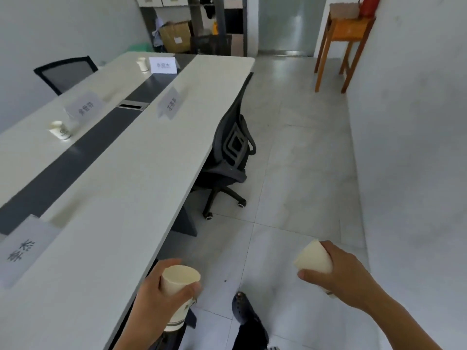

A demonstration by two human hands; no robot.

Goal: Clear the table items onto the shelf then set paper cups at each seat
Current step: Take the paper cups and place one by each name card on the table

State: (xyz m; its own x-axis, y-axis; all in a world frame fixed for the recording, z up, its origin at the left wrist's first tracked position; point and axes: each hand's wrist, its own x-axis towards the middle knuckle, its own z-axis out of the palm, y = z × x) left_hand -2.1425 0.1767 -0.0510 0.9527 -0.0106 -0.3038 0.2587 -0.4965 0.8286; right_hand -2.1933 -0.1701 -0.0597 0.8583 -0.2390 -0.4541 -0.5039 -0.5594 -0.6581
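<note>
Beside the table (141, 178), both hands' fingers (188, 290) grip paper cups (180, 279); chair (232, 150) ahead.

Surface finishes, meeting room
Paper cups (180, 281) matt cream; tabletop (131, 173) smooth, faintly glossy white laminate; floor (290, 198) glossy tile; stand (346, 34) varnished wood.
</note>
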